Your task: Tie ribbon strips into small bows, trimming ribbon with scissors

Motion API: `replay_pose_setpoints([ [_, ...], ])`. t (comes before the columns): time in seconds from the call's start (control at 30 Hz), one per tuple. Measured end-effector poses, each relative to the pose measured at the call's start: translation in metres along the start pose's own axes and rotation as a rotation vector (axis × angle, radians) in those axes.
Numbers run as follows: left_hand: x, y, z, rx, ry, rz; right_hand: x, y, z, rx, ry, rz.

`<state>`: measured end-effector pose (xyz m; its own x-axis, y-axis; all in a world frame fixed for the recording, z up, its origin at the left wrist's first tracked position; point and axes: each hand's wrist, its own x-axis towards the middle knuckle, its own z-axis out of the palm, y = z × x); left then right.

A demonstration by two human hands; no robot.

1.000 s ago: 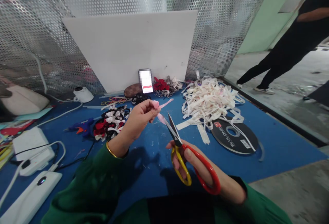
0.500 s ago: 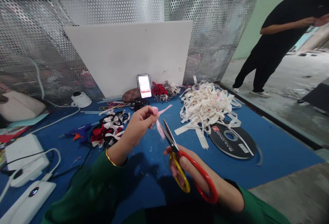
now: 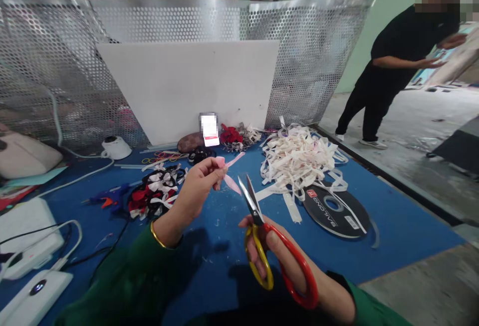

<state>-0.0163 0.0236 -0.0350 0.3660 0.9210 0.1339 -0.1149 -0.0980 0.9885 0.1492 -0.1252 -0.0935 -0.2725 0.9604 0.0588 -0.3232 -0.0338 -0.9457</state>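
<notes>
My left hand (image 3: pixel 204 179) pinches a pink ribbon (image 3: pixel 232 184) between thumb and fingers. The ribbon is looped at the fingertips, and its two tails stick out to the right. In my right hand (image 3: pixel 279 246) is a pair of scissors (image 3: pixel 251 200) with one yellow and one red handle. Their blades are slightly parted and point up toward the lower tail, apart from it. Left of my left hand lies a pile of red, white and black bows (image 3: pixel 155 191). A heap of cream ribbon (image 3: pixel 299 159) rests beyond the scissors.
A black ribbon reel (image 3: pixel 335 211) lies on the blue table (image 3: pixel 404 216). At left are a blue glue gun (image 3: pixel 112 198), cables and white power banks (image 3: pixel 35 291). A lit phone (image 3: pixel 209 129) leans before a white board (image 3: pixel 194 86). Another person (image 3: pixel 392 67) stands beyond the table.
The scissors have drawn slightly back from the ribbon's lower tail, and their blades have parted more. The left hand keeps its pinch. The other person's hands have moved.
</notes>
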Motion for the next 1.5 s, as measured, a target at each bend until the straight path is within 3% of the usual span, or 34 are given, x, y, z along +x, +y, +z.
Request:
replay_pose_setpoints([
  [0.23,0.001,-0.003,-0.001,-0.176,-0.073,-0.107,0.000,0.008,-0.007,0.094,0.013,0.004],
  [0.43,0.002,-0.005,0.000,-0.140,-0.051,-0.027,-0.005,0.008,-0.005,0.112,-0.111,0.059],
  [0.67,0.000,-0.007,0.002,-0.127,-0.108,-0.027,0.001,0.003,0.000,0.104,-0.122,0.043],
  [0.83,0.001,-0.007,0.004,-0.141,-0.027,-0.023,-0.002,0.005,-0.005,0.134,-0.086,0.000],
  [1.1,-0.001,-0.010,0.007,-0.273,0.019,-0.202,-0.008,-0.006,-0.007,0.000,-0.122,0.034],
  [1.3,0.000,-0.004,0.007,-0.398,-0.007,-0.338,-0.010,-0.020,-0.006,-0.180,-0.273,0.086],
  [1.5,0.002,-0.002,0.001,-0.461,-0.116,-0.335,-0.018,-0.013,-0.009,-0.027,-0.273,0.019],
])
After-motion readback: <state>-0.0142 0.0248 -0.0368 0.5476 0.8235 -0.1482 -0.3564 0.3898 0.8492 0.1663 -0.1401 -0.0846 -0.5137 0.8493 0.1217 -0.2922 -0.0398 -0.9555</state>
